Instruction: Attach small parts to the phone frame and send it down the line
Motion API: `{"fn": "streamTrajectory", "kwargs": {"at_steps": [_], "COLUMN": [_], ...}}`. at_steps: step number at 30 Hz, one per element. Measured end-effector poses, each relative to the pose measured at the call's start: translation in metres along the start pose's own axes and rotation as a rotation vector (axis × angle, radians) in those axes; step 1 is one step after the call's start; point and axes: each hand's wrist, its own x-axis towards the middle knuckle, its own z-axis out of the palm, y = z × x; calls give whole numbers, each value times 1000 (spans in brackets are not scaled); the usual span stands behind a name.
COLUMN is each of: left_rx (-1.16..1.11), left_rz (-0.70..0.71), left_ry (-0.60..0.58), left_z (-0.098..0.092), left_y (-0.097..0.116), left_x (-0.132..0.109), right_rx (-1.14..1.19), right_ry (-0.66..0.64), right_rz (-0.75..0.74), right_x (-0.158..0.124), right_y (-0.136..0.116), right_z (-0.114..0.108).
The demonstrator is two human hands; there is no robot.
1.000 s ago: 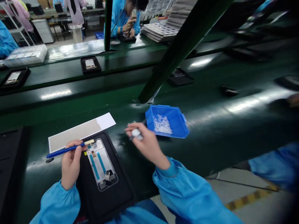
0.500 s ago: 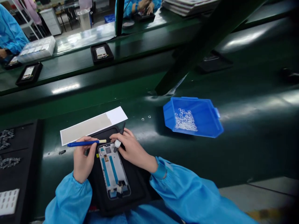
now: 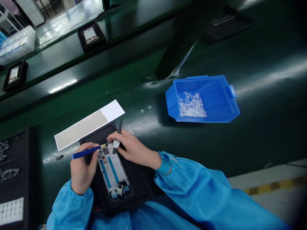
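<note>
A phone housing (image 3: 118, 171) with two blue strips and a dark flex part at its near end lies in a black padded tray (image 3: 141, 187). My left hand (image 3: 82, 172), at the housing's left, is closed around a blue pen-like tool (image 3: 85, 152). Its pale tip points right, at the housing's far end. My right hand (image 3: 130, 148) is closed on a slim black tool with a white band (image 3: 116, 144), tilted over the far right corner. My right fingertips are close to the pen-like tool's tip. Whatever small part lies between them is too small to make out.
A blue bin (image 3: 216, 102) of small clear frames stands to the right, with two loose frames (image 3: 145, 109) left of it. Beyond the tray lies a white-and-beige sheet (image 3: 83, 126). A black parts tray (image 3: 14, 134) sits left. A dark post (image 3: 175, 54) rises behind.
My view has tilted down and turned. The pen-like tool's pale tip has come closer to my right fingertips and the housing's far end. Both hands keep their tools.
</note>
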Motion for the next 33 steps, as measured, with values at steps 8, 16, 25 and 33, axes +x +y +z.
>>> {"fn": "streamTrajectory", "kwargs": {"at_steps": [8,16,25,33], "left_rx": [115,147,210,323], "left_rz": [71,107,209,378], "left_ry": [-79,-73,-138,-188], "left_z": [-2,0,-2,1], "left_y": [7,11,20,27], "left_x": [8,11,13,10], "right_rx": [-3,-8,-12,-10], "right_ry": [-11,-12,-28,18], "right_rz": [13,12,12,-54], "right_x": [0,0,0,-1], "right_y": [-1,0,0,3], "right_z": [-1,-1,-1,1]}}
